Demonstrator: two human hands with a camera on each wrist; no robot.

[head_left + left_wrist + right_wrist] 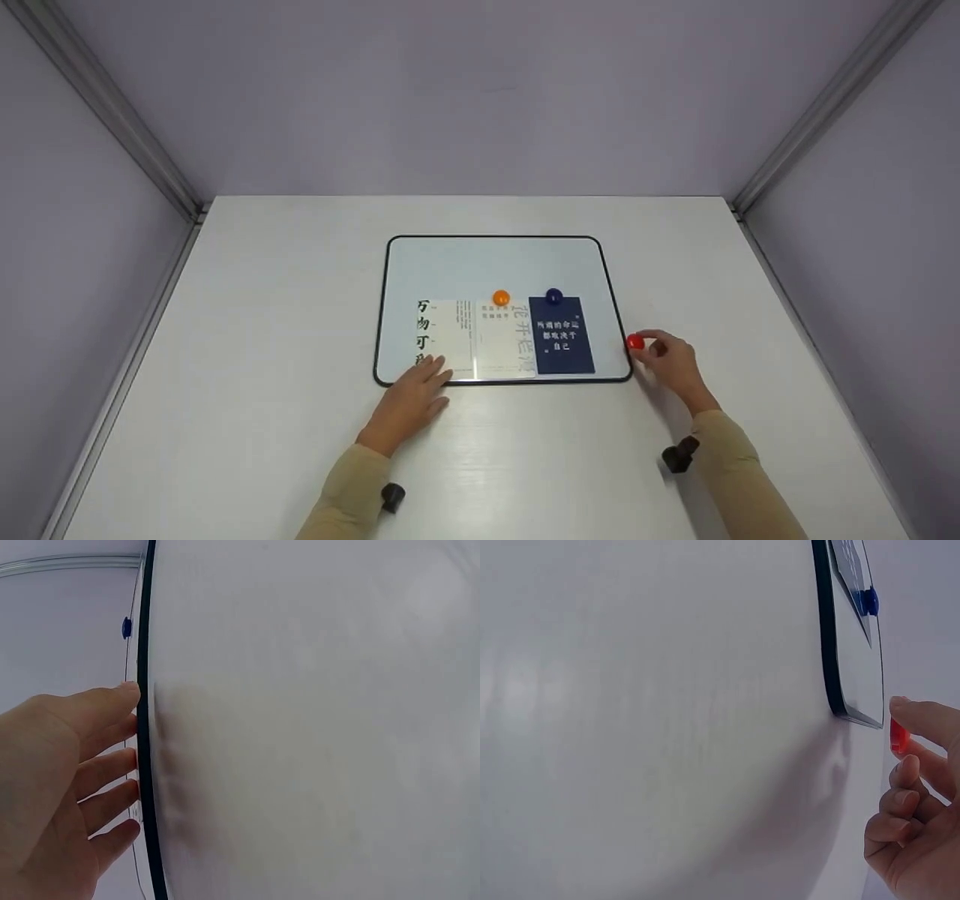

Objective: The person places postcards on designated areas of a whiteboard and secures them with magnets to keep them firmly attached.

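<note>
From my head view, nearest me, my left hand (pixel 415 395) lies flat with straight fingers across the near edge of the whiteboard (pixel 495 262), fingertips resting on the white card (pixel 444 336) at the board's left. My right hand (pixel 670 362) sits just off the board's right edge on the surface (pixel 262 337), its grip pinched on a red magnet (pixel 635 342) between thumb and forefinger. The red magnet is small, round and glossy, held just beside the board's black rim and off the board itself.

The right wrist view shows what the head view cannot: the magnet (pixel 899 736) is clear of the rim, with a slim gap to the board's corner (pixel 847 701), and the other fingers (pixel 900 799) curl inward under it. I think it is lifted off the surface, though the angle is too steep to be sure. The left wrist view shows only my fingers (pixel 105 709) meeting the rim (pixel 144 727), with the cards hidden.

Farther in, a middle card (pixel 505 337) and a dark blue card (pixel 561 335) lie side by side with the white one along the board's near half. An orange magnet (pixel 501 298) sits at the top of the middle card, a blue magnet (pixel 553 296) at the top of the blue card. The board's far half is bare, and the surface has wide open room left, right and beyond, up to the enclosure walls.
</note>
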